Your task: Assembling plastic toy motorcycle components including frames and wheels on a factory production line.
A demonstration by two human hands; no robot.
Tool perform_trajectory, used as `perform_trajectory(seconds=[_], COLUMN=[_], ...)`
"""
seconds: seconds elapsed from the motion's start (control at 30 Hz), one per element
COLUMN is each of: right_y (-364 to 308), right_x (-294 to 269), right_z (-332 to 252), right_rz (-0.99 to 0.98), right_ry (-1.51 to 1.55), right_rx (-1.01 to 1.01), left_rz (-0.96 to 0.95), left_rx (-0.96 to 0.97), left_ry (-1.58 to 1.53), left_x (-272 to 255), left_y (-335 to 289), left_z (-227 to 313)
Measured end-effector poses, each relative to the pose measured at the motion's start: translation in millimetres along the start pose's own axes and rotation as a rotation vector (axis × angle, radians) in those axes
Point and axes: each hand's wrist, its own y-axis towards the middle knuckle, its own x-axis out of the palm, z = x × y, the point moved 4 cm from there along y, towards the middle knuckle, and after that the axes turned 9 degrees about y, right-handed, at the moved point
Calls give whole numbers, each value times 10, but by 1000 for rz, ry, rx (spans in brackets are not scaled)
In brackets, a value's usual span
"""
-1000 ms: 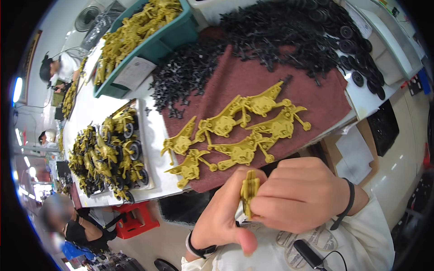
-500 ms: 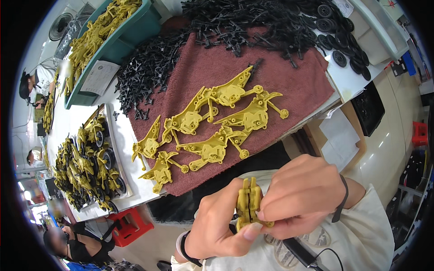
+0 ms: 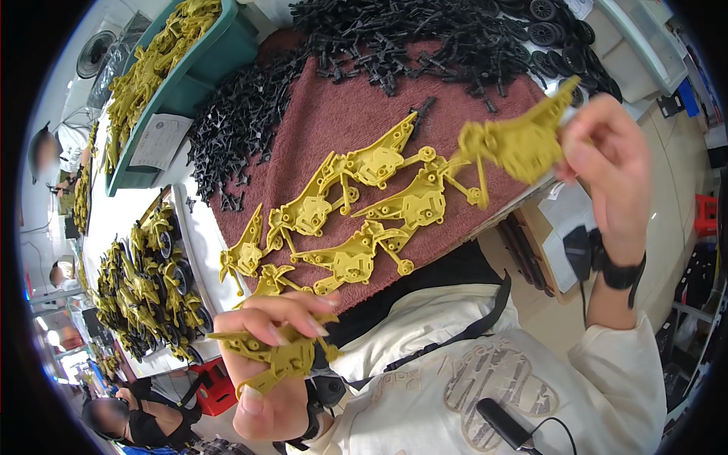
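Observation:
My left hand (image 3: 262, 387), low in front of me, is closed on a yellow toy motorcycle half-shell (image 3: 284, 359), its hollow inner side with small posts facing up. My right hand (image 3: 611, 163), raised at the right, pinches another yellow half-shell (image 3: 523, 144) by its right end. That one hangs in the air above the right part of the maroon towel (image 3: 485, 83), slightly blurred. Several more yellow half-shells (image 3: 353, 262) lie on the towel between the hands, hollow side up. My left fingers partly cover the nearest of these.
Small black parts (image 3: 235, 121) are heaped at the towel's left, longer black parts (image 3: 394, 38) at the back. Black wheels (image 3: 543, 34) lie at back right. A green bin (image 3: 171, 83) holds yellow shells. Finished-looking yellow motorcycles (image 3: 144, 280) stand on a tray at left. A seated person (image 3: 144, 417) is beyond.
My hands were together around yellow pieces pressed face to face. Now they are apart: the right has swung up and right with one half-shell, the left has moved left and holds another.

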Motion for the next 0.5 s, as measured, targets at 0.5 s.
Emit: perform_trajectory(seconds=[0.5], right_y=[179], right_x=[292], right_z=[12], right_rz=[-259], right_ry=[-464], right_rx=[-71], left_rz=[-64], left_rx=[219], left_ry=[-206], left_x=[454], left_y=[289], left_z=[-227])
